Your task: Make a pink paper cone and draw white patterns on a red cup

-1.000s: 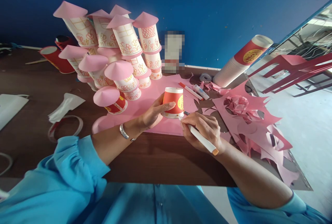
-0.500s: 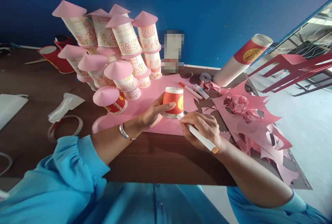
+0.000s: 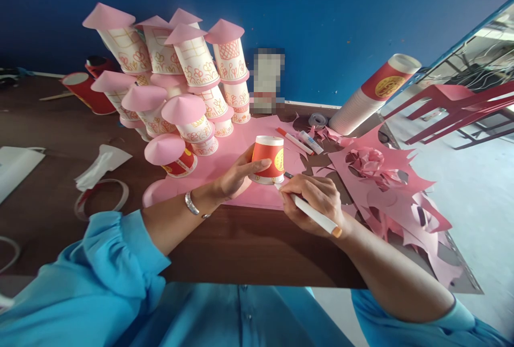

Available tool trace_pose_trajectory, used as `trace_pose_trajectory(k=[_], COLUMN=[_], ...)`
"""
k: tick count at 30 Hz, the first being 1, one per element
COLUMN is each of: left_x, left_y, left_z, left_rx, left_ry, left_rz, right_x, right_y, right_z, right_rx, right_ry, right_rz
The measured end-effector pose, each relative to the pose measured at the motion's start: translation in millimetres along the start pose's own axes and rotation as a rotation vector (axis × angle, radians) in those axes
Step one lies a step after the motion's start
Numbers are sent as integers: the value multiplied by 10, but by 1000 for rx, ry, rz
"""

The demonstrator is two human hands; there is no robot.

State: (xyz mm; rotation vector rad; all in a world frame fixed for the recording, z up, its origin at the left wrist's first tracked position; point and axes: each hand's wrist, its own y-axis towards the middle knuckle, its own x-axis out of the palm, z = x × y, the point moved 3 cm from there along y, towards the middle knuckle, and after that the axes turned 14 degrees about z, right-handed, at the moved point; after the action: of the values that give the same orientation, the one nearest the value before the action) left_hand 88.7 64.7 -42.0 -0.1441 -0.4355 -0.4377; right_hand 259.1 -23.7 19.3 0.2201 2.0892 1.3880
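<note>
A red paper cup (image 3: 265,158) with a yellow emblem is gripped in my left hand (image 3: 240,173), thumb across its front, its white rim downward. My right hand (image 3: 314,203) is closed round a white marker (image 3: 315,214) with an orange end. The marker's tip is at the cup's lower rim; whether it touches cannot be told. Both hands are over pink paper (image 3: 233,162) near the table's front edge. Left of them, a red cup (image 3: 181,162) with a pink cone top stands beside several white cup towers (image 3: 196,63) decorated with drawn flowers.
Behind the hands lie an orange-tipped marker (image 3: 295,141), a glue stick (image 3: 311,142) and a tape roll (image 3: 318,120). A tall cup stack (image 3: 375,92) leans at the back right, near pink scraps (image 3: 381,175). White tape (image 3: 101,200) lies left; a red stool (image 3: 450,103) is beyond the table.
My right hand and the marker have shifted slightly right and down. Small marks now show along the held cup's lower rim. My left hand keeps its hold.
</note>
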Motion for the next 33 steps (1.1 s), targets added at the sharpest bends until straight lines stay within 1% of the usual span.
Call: trace_pose_trajectory(k=[5,9,13,16,19,25,33], left_x=[-1,-38,-63,-65,-47,-17,-54], left_y=[29,51,46,31,21,31,36], left_z=[-11,-20,-40,-43,-32,-9,-40], left_rx=[-16,-21,-24,0,-5,-46,-61], left_ry=[-78,-148,-134,-109,-77,-148,-168], left_rz=[9,89,87,77,80,90,84], right_x=[-44,-37,-3,9,3,-10,-1], right_y=[4,-18,-38,-48,-51,-27,-6], right_z=[13,43,25,8,-2,-25,-31], right_rx=[-18,-24,-52,-65,-74,-45,-26], right_ry=[-10,-38,-42,-38,-10,-17,-49], right_rz=[96,143,112,79,81,86,73])
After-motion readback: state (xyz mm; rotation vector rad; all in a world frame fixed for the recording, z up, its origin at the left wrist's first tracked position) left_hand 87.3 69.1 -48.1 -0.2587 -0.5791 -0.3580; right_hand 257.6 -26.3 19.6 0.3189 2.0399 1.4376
